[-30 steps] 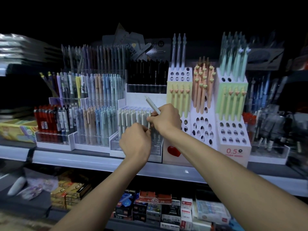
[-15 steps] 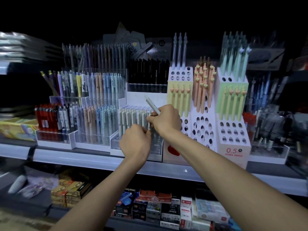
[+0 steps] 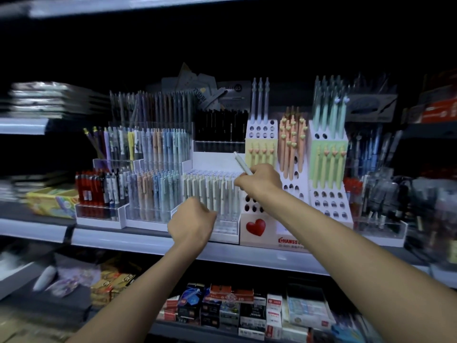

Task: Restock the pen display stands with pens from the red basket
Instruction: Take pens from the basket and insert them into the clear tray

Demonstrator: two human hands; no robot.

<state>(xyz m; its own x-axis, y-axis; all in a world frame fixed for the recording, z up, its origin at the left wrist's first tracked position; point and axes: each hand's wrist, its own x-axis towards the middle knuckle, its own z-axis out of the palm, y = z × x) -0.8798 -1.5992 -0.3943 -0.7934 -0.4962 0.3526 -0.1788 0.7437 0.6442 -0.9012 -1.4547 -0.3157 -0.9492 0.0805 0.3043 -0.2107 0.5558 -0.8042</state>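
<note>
Pens [image 3: 210,191], pale grey-green, stand upright in rows in a clear stand [image 3: 228,230] at the middle of the shelf [image 3: 138,240]. The right hand [image 3: 259,180] is raised at the right end of those rows, its fingers curled round one pale pen [image 3: 241,162]. That pen sticks up out of the fist and leans left, its upper end in front of the stand's white back panel. The left hand [image 3: 191,224] is lower and nearer, in front of the left half of the clear stand. Its back faces the camera and its fingers are curled under; whether it holds anything cannot be told. The two hands are apart. Just right of the clear stand is a white holed stand [image 3: 268,220] with a red heart [image 3: 256,227] on its front, carrying yellow, orange and green pens with heart tops in its upper holes. Left of the clear stand is a stand of pastel pens [image 3: 158,189], and further left a stand of red and black pens [image 3: 96,190]. A yellow box [image 3: 52,201] lies leftmost on the shelf. Black pens [image 3: 220,125] stand in a row at the far side. Small boxes [image 3: 230,305] sit on the lower shelf. The edges of the view are blurred.
</note>
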